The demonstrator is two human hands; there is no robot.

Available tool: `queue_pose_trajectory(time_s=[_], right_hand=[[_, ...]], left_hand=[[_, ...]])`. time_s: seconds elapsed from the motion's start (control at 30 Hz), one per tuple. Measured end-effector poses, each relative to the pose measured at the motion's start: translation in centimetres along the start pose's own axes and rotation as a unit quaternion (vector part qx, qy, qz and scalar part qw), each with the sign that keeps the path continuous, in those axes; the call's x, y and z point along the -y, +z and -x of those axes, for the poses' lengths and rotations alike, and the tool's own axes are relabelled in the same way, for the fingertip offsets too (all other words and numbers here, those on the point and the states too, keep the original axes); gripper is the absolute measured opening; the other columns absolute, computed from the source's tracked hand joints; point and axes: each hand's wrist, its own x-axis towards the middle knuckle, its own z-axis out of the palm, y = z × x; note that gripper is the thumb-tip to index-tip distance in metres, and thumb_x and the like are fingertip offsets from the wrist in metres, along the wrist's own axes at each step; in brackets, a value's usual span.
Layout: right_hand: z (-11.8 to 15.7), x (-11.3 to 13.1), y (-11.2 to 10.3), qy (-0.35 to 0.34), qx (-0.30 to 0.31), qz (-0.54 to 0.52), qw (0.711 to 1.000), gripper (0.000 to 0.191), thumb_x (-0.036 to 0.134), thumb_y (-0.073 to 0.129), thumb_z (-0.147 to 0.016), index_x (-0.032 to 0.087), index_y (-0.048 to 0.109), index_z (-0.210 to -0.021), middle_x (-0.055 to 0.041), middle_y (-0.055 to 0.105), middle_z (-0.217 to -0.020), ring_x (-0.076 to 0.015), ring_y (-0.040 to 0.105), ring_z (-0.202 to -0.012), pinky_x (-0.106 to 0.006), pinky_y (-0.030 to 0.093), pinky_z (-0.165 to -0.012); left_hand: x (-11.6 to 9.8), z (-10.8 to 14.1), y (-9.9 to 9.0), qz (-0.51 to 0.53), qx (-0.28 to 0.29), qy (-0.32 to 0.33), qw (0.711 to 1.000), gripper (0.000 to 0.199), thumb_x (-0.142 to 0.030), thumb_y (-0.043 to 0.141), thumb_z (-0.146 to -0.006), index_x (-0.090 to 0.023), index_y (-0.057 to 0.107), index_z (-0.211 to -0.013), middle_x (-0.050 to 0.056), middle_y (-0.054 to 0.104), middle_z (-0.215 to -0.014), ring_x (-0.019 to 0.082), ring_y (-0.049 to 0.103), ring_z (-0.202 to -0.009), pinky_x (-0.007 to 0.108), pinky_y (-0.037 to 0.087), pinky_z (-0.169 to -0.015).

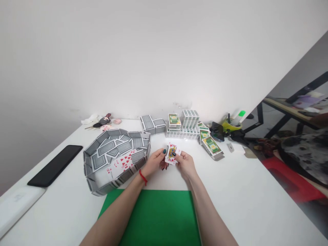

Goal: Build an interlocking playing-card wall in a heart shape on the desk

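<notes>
- At least two playing cards [169, 159] are sitting between the left hand [154, 162] and the right hand [186, 164], over the white tabletop [230, 194], beyond the green mat [159, 218] and in front of the stacked card boxes [183, 132].
- The left hand is pinching the cards' left edge, its thumb lying near an upper corner and its other fingers curling lower down.
- The right hand is gripping the right side, its thumb pressing onto a red-suited court card; how its hidden fingers are bearing from behind, nobody can tell.
- The cards are probably weighing almost nothing, so a light pinch is seeming enough.
- Their thin stock is looking stiff but springy; hard squeezing is risking a crease.
- Their smooth faces are likely sliding over one another, so thumb and fingertips on opposite edges are offering the surest hold.
- Leftward, loose cards [107, 148] are lying inside a card-walled enclosure [110, 187], whose wall is appearing light and crushable, calling for a gentle touch.
</notes>
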Motion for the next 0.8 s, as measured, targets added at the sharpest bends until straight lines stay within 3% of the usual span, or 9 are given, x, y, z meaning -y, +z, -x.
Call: queue_pose_trajectory(time_s=[0.17,0.4,0.8], right_hand=[[0.1,0.1,0.0,0.001,0.005,0.006,1.000,0.032,0.032,0.078,-0.052,0.017,0.066,-0.077,-0.0039,0.071,-0.065,-0.0234,0.066,-0.069,-0.032,0.051,-0.059],[0.2,0.3,-0.4,-0.006,-0.001,0.017,1.000,0.035,0.032,0.080,-0.049,0.016,0.066,-0.076,-0.0055,0.072,-0.069,-0.0247,0.067,-0.070,-0.034,0.051,-0.059],[0.0,-0.5,-1.1,-0.016,-0.026,0.042,0.999,0.032,0.034,0.079,-0.050,0.016,0.064,-0.072,-0.0057,0.072,-0.071,-0.0222,0.066,-0.065,-0.032,0.049,-0.058]], left_hand=[[-0.5,0.0,-0.1,-0.061,0.030,-0.027,0.997,0.040,-0.057,0.045,-0.078,-0.017,0.045,-0.077,-0.007,0.049,-0.048,0.005,0.040,-0.033,0.016,0.029,-0.032],[-1.6,0.5,-0.1,-0.161,0.036,-0.047,0.985,0.036,-0.051,0.041,-0.081,-0.016,0.049,-0.082,-0.005,0.050,-0.050,0.008,0.048,-0.037,0.015,0.032,-0.030],[-0.5,0.3,-0.1,-0.233,0.002,-0.044,0.971,0.031,-0.043,0.039,-0.083,-0.016,0.049,-0.071,-0.006,0.049,-0.044,0.006,0.041,-0.029,0.014,0.031,-0.029]])
